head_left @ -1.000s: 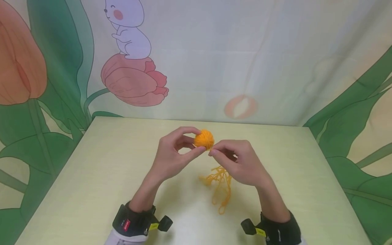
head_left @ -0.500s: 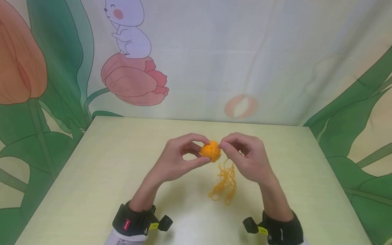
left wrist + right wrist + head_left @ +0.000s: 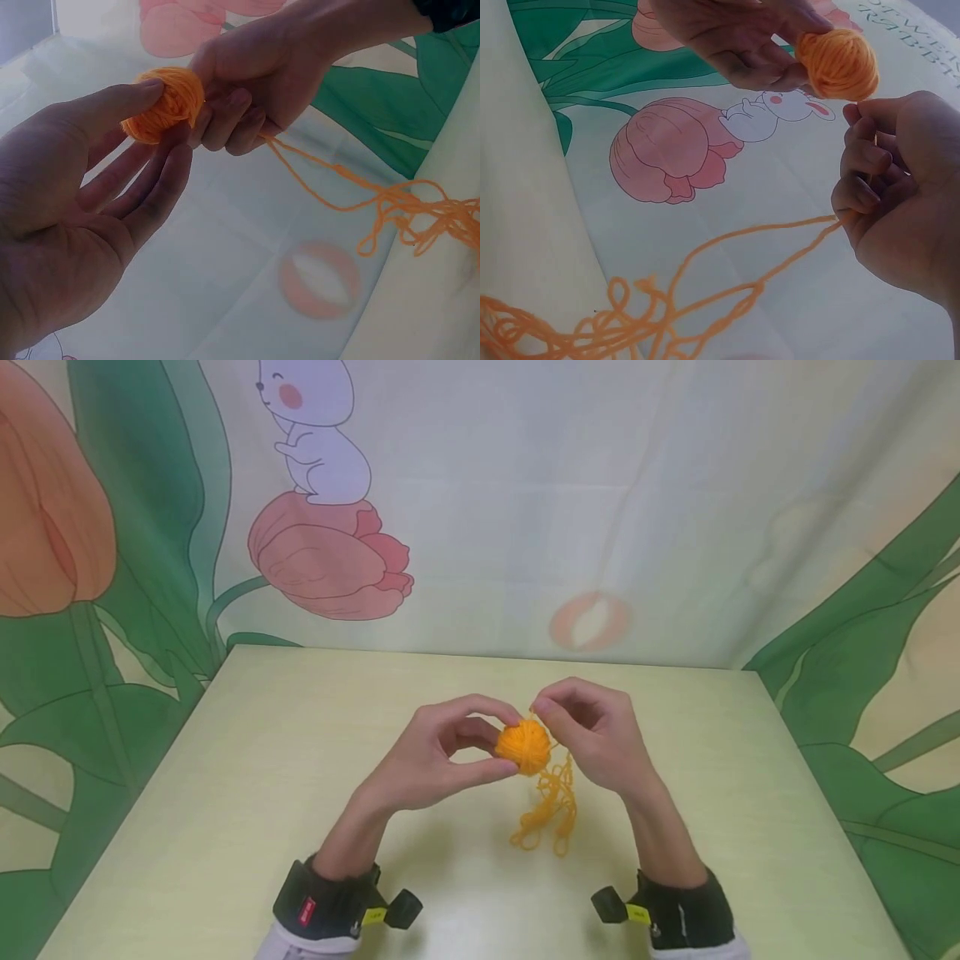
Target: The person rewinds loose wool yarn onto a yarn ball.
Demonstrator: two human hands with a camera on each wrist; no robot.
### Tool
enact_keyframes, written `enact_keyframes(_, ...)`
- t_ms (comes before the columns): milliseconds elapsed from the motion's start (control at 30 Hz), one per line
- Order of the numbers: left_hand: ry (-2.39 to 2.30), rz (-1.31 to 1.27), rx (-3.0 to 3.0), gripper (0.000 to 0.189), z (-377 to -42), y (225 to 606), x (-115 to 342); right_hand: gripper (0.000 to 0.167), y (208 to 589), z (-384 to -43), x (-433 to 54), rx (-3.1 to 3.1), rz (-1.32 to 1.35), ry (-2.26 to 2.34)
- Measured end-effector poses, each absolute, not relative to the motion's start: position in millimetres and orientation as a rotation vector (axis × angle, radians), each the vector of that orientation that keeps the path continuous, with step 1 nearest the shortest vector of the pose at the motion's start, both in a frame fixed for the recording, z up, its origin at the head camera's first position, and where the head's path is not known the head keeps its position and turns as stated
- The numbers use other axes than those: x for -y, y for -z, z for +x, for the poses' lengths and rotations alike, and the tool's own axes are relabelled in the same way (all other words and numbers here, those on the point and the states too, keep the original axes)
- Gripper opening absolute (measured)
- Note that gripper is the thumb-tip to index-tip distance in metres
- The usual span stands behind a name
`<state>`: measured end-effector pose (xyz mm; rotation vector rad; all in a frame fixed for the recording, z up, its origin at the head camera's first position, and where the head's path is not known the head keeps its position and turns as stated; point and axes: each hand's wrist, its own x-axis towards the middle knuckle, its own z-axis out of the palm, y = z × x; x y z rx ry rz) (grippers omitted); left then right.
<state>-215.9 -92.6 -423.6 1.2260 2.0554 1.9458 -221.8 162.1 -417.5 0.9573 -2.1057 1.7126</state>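
A small orange yarn ball (image 3: 524, 747) (image 3: 163, 103) (image 3: 837, 62) is held above the pale green table (image 3: 225, 793). My left hand (image 3: 457, 745) pinches it between thumb and fingertips. My right hand (image 3: 558, 722) is just right of the ball with curled fingers (image 3: 862, 161) that pinch the loose yarn strand (image 3: 780, 236) (image 3: 322, 176). That strand runs down from the hand to a tangled heap of loose orange yarn (image 3: 547, 814) (image 3: 570, 330) (image 3: 427, 217) lying on the table below.
A curtain printed with a rabbit (image 3: 315, 431), tulips (image 3: 330, 556) and green leaves hangs behind and beside the table. Black wrist bands with cameras (image 3: 337, 910) sit on both forearms near the table's front edge.
The ball and both hands have dropped and shifted right. My right hand rose from beside the ball's lower side to its upper right, and the loose yarn heap was drawn closer under the ball.
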Motion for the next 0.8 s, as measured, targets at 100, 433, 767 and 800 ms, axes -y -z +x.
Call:
enact_keyframes(100, -1.986, 1.215, -2.057, 0.048, -215, 422, 94, 0.009, 421, -225, -160, 2.140, 0.946, -1.727)
enact_keyframes(433, -2.144, 1.123, -2.042, 0.045, -214, 421, 94, 0.015, 431, -232, -152, 2.297, 0.915, -1.819)
enact_keyframes(767, -2.262, 0.990, -2.160, 0.046, -217, 420, 96, 0.014, 435, -233, -147, 2.511, 0.930, -1.684)
enact_keyframes(800, -2.271, 0.978, -2.173, 0.046, -217, 420, 96, 0.014, 435, -233, -147, 2.533, 0.924, -1.667)
